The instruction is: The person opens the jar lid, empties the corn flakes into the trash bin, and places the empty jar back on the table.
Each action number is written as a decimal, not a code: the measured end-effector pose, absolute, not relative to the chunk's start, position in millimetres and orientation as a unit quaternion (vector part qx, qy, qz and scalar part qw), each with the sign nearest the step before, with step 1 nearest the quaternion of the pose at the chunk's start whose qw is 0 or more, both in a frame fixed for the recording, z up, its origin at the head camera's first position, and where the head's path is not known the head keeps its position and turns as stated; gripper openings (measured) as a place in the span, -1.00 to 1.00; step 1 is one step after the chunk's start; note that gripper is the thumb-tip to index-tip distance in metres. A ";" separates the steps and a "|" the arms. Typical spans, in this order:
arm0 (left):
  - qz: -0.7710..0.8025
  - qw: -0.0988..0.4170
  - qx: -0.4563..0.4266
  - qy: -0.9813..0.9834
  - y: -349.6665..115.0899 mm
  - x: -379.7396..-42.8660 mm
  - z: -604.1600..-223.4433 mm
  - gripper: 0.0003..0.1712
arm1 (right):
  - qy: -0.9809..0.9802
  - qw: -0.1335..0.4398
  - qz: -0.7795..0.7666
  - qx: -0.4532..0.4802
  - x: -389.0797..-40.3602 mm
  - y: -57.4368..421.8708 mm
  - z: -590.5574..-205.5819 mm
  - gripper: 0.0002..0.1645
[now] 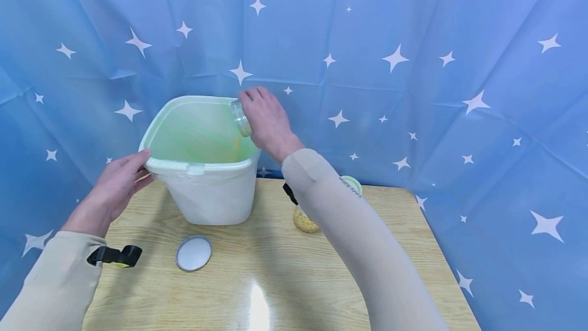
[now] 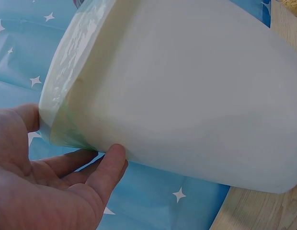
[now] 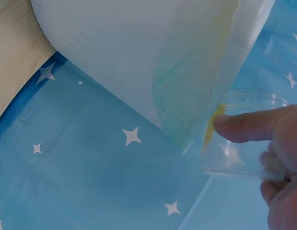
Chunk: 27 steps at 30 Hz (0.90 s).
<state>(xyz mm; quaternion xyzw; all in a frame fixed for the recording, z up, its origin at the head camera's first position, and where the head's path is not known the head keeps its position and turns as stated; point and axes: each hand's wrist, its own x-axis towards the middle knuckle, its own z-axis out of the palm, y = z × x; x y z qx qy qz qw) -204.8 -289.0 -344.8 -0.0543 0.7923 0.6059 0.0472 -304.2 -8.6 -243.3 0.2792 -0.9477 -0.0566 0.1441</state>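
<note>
A white trash bin [image 1: 216, 198] with a thin pale green bag [image 1: 193, 132] lining it stands at the back left of the table. My left hand [image 1: 120, 183] holds its left front corner. In the left wrist view the thumb lies at the rim and the fingers [image 2: 108, 170] touch the wall below. My right hand [image 1: 266, 119] grips a clear jar [image 1: 240, 118], tipped on its side with its mouth over the bin's right rim. Something yellow [image 3: 214, 124] shows in the jar in the right wrist view. A yellow streak [image 1: 236, 148] shows below its mouth inside the bin.
A round lid [image 1: 194, 253] with a white face lies on the wooden table [image 1: 229, 290] before the bin. Right of the bin, partly behind my right forearm, are a container of yellowish grains [image 1: 305, 221] and a green-rimmed lid or container [image 1: 352, 185]. A blue star-patterned curtain [image 1: 367, 91] hangs behind.
</note>
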 end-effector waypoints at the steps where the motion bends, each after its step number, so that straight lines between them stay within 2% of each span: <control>1: 0.605 0.047 -0.054 0.793 -289.0 -204.9 -345.0 -0.05 | -0.947 0.145 -0.056 0.280 -304.2 -8.7 -243.4 -0.16; 14: 0.595 0.047 -0.056 0.800 -289.0 -205.0 -346.1 -0.03 | -0.943 0.140 -0.062 0.296 -303.9 -11.3 -245.6 -0.10; 27: 0.593 0.049 -0.058 0.801 -287.2 -205.4 -345.8 -0.03 | -0.929 0.156 -0.081 0.327 -303.1 -14.2 -247.9 -0.23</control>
